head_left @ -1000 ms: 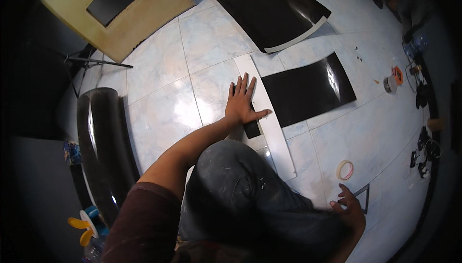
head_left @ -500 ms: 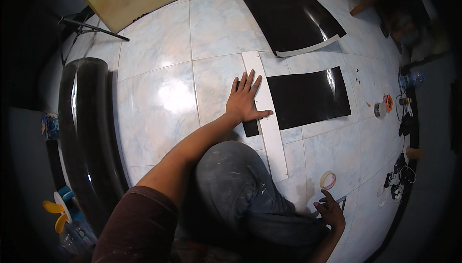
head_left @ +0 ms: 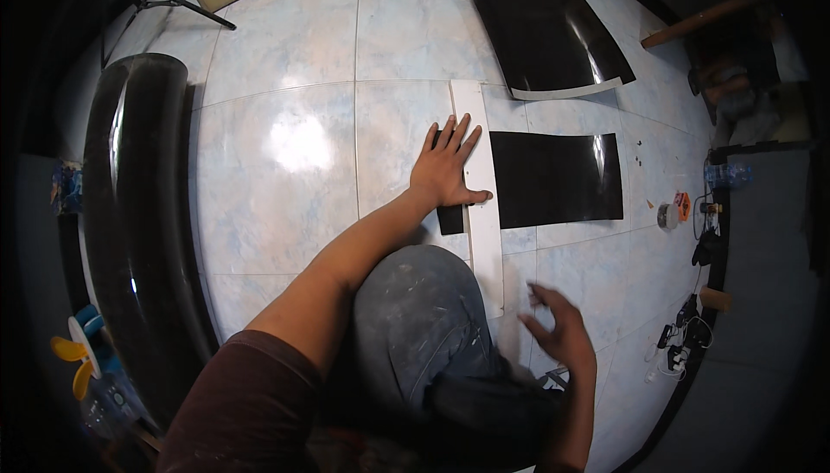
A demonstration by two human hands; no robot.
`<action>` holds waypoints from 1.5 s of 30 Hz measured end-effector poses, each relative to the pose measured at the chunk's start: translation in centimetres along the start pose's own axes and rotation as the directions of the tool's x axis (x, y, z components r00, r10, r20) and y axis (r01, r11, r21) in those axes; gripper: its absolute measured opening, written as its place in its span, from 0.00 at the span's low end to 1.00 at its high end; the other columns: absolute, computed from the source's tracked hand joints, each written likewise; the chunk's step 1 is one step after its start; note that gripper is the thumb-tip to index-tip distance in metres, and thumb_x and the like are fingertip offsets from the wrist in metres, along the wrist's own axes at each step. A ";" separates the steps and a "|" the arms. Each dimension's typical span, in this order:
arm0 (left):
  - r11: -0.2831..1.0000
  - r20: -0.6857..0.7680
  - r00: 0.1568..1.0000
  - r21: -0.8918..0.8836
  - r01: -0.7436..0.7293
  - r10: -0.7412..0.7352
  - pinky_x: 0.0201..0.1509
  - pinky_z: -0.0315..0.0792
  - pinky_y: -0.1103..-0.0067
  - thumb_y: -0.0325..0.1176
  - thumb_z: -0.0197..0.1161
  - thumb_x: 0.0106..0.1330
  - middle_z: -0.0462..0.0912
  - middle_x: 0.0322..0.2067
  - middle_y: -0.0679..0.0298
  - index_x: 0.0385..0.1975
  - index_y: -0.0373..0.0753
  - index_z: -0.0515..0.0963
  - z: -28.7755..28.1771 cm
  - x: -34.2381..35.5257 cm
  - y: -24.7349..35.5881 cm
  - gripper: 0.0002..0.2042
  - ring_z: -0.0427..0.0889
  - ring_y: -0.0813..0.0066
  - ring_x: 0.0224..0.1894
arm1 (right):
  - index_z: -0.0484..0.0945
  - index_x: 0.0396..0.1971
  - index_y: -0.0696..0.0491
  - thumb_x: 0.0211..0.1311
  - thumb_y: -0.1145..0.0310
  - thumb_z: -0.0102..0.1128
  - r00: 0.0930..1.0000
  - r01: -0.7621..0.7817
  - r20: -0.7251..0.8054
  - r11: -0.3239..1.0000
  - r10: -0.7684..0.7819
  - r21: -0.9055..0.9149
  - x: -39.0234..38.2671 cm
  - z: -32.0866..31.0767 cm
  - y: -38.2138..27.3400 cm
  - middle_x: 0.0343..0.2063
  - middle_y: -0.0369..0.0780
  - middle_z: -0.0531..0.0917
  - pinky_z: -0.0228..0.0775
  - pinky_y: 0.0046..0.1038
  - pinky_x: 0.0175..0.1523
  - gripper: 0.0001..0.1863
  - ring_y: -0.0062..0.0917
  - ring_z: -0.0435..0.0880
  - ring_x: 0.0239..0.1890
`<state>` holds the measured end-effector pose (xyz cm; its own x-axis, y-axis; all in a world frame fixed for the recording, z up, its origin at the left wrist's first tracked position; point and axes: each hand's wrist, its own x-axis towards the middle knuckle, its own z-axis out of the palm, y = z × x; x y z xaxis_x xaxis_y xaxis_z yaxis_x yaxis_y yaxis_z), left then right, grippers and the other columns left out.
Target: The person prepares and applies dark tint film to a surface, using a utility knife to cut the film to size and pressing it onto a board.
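Note:
My left hand [head_left: 448, 170] lies flat with its fingers spread on a long white strip [head_left: 486, 239], pressing it across a black glossy sheet [head_left: 558, 179]. Most of this sheet shows to the right of the strip; a small part sticks out on the left beneath my hand. My right hand [head_left: 562, 330] hovers near the strip's near end, right of my bent knee. Its thumb and forefinger are apart, the fingertips slightly blurred, and I see nothing held. A grey object [head_left: 553, 378] beside my right wrist is mostly hidden.
A large black roll [head_left: 138, 205] stretches along the left. Another black sheet [head_left: 553, 23] lies at the far side. On the right are a grey tape roll [head_left: 667, 216], an orange item [head_left: 683, 206], a plastic bottle [head_left: 728, 175] and tangled cables [head_left: 687, 343]. A tripod leg [head_left: 186, 8] stands far left.
My right hand has moved up and left toward the strip. The cream tape ring seen beside it earlier is out of sight. My left hand stays on the strip; the view has shifted slightly.

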<state>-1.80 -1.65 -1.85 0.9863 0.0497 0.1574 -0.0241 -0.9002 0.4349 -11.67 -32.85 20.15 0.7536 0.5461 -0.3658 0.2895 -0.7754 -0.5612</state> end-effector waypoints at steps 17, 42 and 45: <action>0.996 0.021 0.999 -0.090 0.028 -0.026 0.88 0.37 0.47 0.79 0.69 0.48 0.54 0.83 0.44 0.82 0.39 0.59 -0.1 0.1 -0.1 0.65 0.45 0.46 0.87 | 0.84 0.56 0.54 0.65 0.62 0.72 0.920 0.204 -0.232 0.893 -0.315 -0.401 45.2 6.5 -2.1 0.55 0.48 0.83 0.77 0.47 0.66 0.22 0.48 0.79 0.62; 0.999 0.007 1.000 -0.036 0.017 -0.016 0.87 0.36 0.48 0.84 0.66 0.46 0.49 0.85 0.45 0.86 0.44 0.52 0.8 0.6 -0.2 0.70 0.46 0.45 0.87 | 0.83 0.58 0.55 0.57 0.44 0.79 0.918 0.255 -0.231 0.925 -0.323 -0.282 45.9 5.7 0.6 0.60 0.43 0.82 0.75 0.45 0.70 0.36 0.45 0.75 0.66; 1.000 -0.002 1.000 -0.019 0.012 -0.012 0.87 0.36 0.47 0.86 0.65 0.45 0.49 0.85 0.44 0.85 0.42 0.53 1.0 0.5 -0.2 0.71 0.45 0.45 0.87 | 0.83 0.57 0.55 0.54 0.38 0.81 0.918 0.220 -0.252 0.922 -0.305 -0.318 45.4 5.2 0.3 0.58 0.43 0.82 0.76 0.46 0.69 0.41 0.44 0.75 0.66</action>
<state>-1.14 -1.89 -2.69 0.9861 0.0618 0.1541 -0.0149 -0.8912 0.4533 19.55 -6.68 -0.52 0.7523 0.6584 0.0223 0.6199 -0.6961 -0.3622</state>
